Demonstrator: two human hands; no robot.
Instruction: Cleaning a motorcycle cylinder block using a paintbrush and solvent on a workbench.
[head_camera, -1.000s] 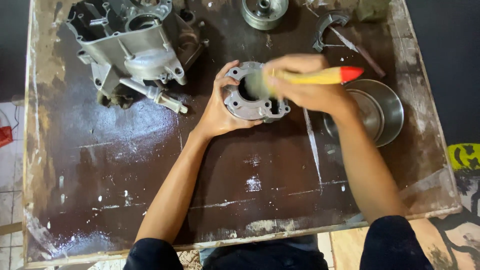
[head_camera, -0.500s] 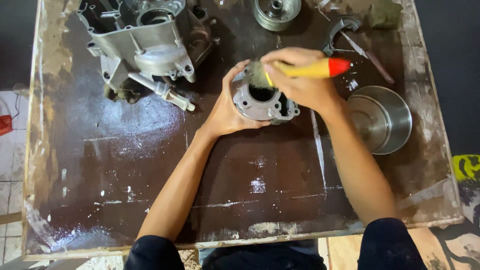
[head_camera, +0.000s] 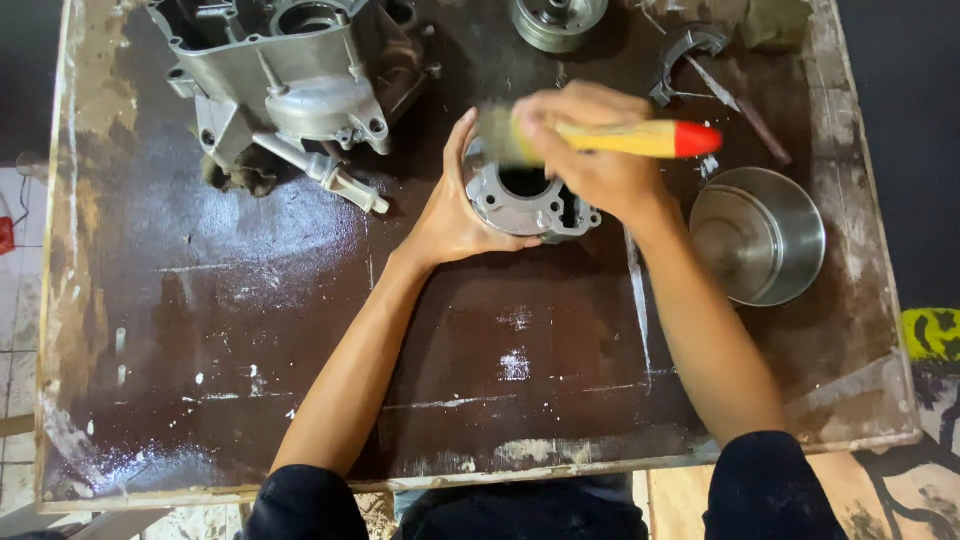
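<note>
Seen from the head camera, a grey cast-metal engine cylinder with a round dark bore (head_camera: 525, 200) stands on the worn, dark brown wooden tabletop (head_camera: 300, 330), a little above its middle. The left hand (head_camera: 452, 215) cups the cylinder's left side, palm against the metal, thumb stretched up along the near-left edge and the other fingers curled round under it, so the part sits in a loose, half-open hold. The right hand (head_camera: 590, 150) is closed tightly round a paintbrush with a yellow wooden handle and red tip (head_camera: 640, 138); its knuckles lie right over the cylinder's top right, and the handle sticks out to the right past them. The blurred pale bristles (head_camera: 497, 132) lie at the cylinder's upper left rim, just above the bore. To the right of the right wrist, apart from it, stands a round shiny steel bowl (head_camera: 760, 235). At the upper left lies a large grey aluminium engine crankcase (head_camera: 290, 75), with a round metal hub part (head_camera: 556, 20) and a curved dark metal piece (head_camera: 685, 50) along the far edge.
</note>
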